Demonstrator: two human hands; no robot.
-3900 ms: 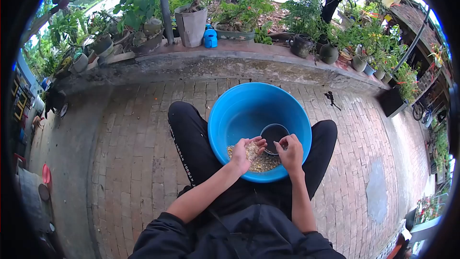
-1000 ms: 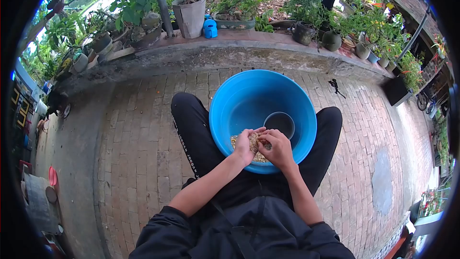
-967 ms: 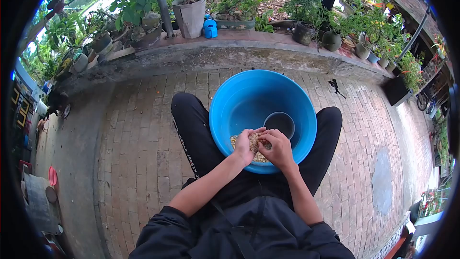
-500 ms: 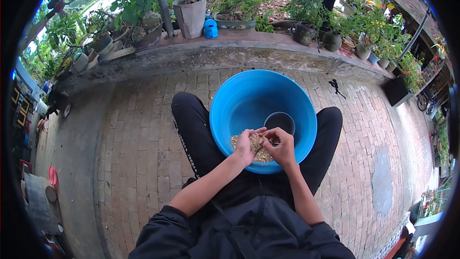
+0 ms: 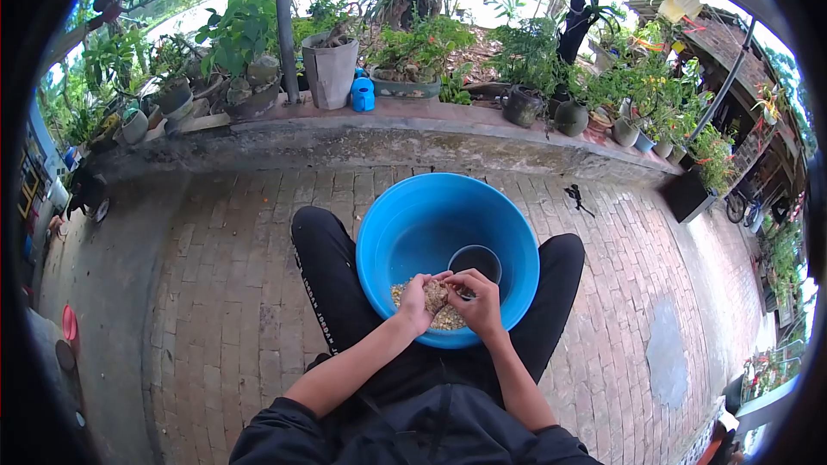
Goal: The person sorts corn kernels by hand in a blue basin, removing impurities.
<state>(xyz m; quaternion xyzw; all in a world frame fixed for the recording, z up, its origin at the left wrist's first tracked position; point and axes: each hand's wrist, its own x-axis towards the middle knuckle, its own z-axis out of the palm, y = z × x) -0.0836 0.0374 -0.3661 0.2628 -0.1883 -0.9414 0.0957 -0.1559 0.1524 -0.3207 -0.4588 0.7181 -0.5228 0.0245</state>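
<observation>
A large blue plastic tub (image 5: 376,245) rests between my knees and leans toward me. Loose yellow-tan kernels (image 5: 447,320) lie in its near side; I cannot make out their exact kind. Inside, toward the right, is a small dark round bowl (image 5: 475,262). My left hand (image 5: 414,305) is cupped around a handful of kernels (image 5: 437,294) above the tub's near part. Against that handful, my right hand (image 5: 482,304) has its thumb and fingers pinched together, and what sits between them is too small to name.
Brick paving (image 5: 228,293) surrounds me. A low concrete ledge (image 5: 388,139) ahead carries potted plants, a tall grey pot (image 5: 330,73) and a blue watering can (image 5: 363,95). A small black object (image 5: 577,199) lies on the paving, and a black planter (image 5: 687,198) stands at right.
The view has tilted up, so the tub and both hands appear lower and a little further left. My hands keep nearly the same hold over the tub.
</observation>
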